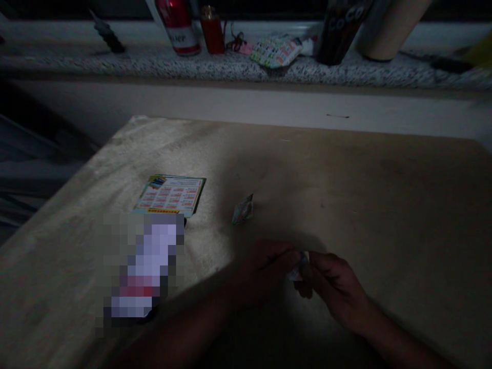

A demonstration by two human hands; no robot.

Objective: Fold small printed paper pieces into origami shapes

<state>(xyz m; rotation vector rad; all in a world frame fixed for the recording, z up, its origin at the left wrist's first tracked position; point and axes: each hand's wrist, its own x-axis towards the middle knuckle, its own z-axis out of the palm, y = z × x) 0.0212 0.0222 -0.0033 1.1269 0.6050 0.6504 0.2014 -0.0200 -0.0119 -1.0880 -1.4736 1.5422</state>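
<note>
Between my two hands is a small piece of printed paper, pale with dark marks, mostly covered by fingers. My left hand pinches its left side between thumb and fingers. From the right, my right hand grips the opposite edge, fingers curled. Both hands are close together, just above the near part of the table. A little beyond them lies a small folded piece of printed paper, with one corner pointing up. Farther left rests a printed calendar card, apparently on top of others.
A pixelated long object with a bright face lies left of my forearm on the cloth-covered table. Along the granite windowsill stand a red can, a red lighter-like container, a crumpled wrapper and a dark cup.
</note>
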